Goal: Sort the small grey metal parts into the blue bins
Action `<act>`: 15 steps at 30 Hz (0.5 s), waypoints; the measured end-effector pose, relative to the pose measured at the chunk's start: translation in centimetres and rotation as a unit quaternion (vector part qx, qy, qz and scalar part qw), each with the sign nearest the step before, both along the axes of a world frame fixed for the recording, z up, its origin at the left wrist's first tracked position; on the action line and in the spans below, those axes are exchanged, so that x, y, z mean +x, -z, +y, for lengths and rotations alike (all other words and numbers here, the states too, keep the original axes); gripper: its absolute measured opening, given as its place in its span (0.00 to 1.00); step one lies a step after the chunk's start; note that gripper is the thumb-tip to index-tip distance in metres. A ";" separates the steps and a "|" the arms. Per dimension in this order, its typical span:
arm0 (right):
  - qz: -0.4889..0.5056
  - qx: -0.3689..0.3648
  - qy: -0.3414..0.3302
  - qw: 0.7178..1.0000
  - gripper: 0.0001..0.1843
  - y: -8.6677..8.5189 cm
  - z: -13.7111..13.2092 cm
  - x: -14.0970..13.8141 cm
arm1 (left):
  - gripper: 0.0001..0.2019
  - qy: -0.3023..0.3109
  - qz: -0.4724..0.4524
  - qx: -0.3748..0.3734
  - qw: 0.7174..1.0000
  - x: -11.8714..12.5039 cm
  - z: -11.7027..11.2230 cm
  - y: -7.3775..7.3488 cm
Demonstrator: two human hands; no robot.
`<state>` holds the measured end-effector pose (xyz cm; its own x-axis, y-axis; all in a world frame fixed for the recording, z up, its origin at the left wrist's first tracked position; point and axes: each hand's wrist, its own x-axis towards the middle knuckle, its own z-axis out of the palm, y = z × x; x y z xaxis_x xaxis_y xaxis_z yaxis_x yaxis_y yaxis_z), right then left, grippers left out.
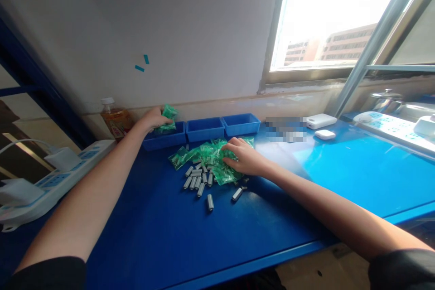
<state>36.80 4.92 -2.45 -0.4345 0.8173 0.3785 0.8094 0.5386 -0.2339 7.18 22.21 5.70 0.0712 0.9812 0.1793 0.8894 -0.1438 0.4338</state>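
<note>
packet [169, 114] in left hand [153, 120] (over bin [159, 140])

The table [163, 235] is deep blue, paler and glossy on the right where daylight strikes it. The three trays [204, 136] are the same blue. The packets [212, 152] are see-through green, perhaps with darker print, though it is too blurred to tell. The cylinders [210, 201] are silver-grey. The bottle [117, 123] holds amber liquid under a white cap. The power strip [50, 183] is white with light-blue sockets. The wall [170, 22] is plain grey-white and carries two teal tape bits [146, 59]. The boxes [321, 121] are white. The sleeves [50, 275] are black. The buildings [343, 45] outside are washed-out reddish brown with pale bands.
</note>
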 end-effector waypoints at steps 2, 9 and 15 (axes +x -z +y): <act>-0.001 0.000 0.001 1.000 0.15 0.0 0.0 0.0 | 0.24 -0.031 0.005 0.148 0.988 0.6 -2.0 -1.5; 0.004 0.022 0.005 1.000 0.14 0.1 0.3 0.2 | 0.19 0.153 0.171 0.169 0.958 7.8 -11.8 2.8; 0.013 0.032 0.023 0.999 0.09 0.1 0.5 0.5 | 0.44 0.378 0.077 -0.059 0.921 4.9 -9.2 1.5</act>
<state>37.27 5.46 -2.59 -0.3870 0.8102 0.4403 0.8276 0.5157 -0.2215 12.03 13.00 4.17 0.7573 0.6530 0.0055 0.6069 -0.7069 0.3631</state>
